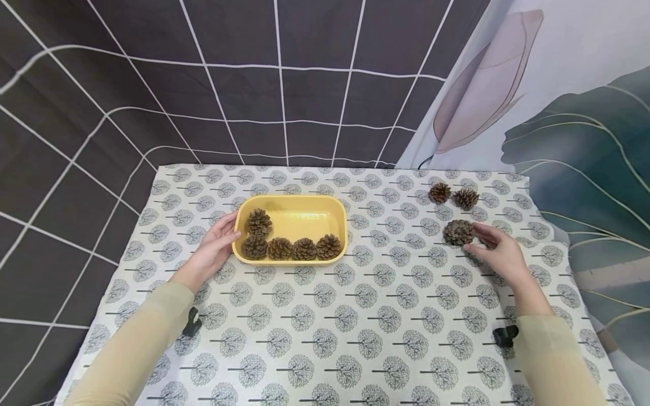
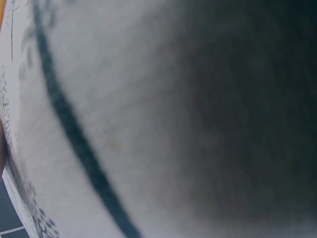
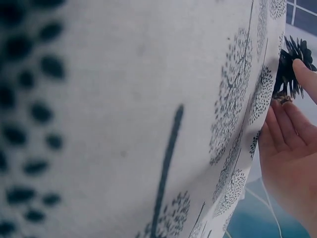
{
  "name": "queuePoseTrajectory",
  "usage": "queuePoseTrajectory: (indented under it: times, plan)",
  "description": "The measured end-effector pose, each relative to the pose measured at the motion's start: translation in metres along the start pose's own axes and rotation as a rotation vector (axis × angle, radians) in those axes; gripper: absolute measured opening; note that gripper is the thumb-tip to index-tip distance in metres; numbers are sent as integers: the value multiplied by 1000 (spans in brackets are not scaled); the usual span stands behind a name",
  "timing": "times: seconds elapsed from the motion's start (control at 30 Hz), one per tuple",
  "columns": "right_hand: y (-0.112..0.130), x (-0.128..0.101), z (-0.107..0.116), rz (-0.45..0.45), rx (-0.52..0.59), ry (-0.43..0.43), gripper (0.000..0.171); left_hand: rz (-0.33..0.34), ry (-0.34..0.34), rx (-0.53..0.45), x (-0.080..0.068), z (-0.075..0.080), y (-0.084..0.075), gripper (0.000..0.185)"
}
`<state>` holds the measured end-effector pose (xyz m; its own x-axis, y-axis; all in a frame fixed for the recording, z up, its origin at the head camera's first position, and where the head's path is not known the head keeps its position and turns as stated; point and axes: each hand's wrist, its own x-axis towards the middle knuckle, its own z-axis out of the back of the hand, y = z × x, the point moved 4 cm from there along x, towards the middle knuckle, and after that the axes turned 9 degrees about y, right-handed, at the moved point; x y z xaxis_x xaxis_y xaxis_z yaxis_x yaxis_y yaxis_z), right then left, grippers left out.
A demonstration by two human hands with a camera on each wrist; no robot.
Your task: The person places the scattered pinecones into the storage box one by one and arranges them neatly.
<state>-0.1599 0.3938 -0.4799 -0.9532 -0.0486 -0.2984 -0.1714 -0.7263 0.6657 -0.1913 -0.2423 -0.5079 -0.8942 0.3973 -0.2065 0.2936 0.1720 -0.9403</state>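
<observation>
A yellow tray [image 1: 335,217] sits left of centre on the tree-print tablecloth [image 1: 386,304] and holds several pine cones [image 1: 291,248] along its near and left sides. My left hand [image 1: 229,228] rests against the tray's left end, thumb on the rim and fingers fairly straight. A loose pine cone [image 1: 458,232] lies on the cloth to the right. My right hand [image 1: 477,237] reaches it from the right, fingertips touching it. In the right wrist view the straight fingers [image 3: 285,129] lie under that cone [image 3: 292,59] with the thumb beside it. The left wrist view shows only blurred cloth [image 2: 124,124].
Two more pine cones [image 1: 439,193] [image 1: 465,198] lie at the far right of the table. A dark grid-pattern cloth [image 1: 228,84] hangs behind and to the left. A leaf-print curtain [image 1: 574,129] hangs on the right. A small black device sits at each wrist [image 1: 192,322] [image 1: 505,335].
</observation>
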Motion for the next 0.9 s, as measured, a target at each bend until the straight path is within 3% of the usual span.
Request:
queuePoseTrajectory:
  times: [0.9]
  plan:
    - [3, 3, -2, -2, 78, 5, 80, -14, 1, 1, 1, 0, 1, 72]
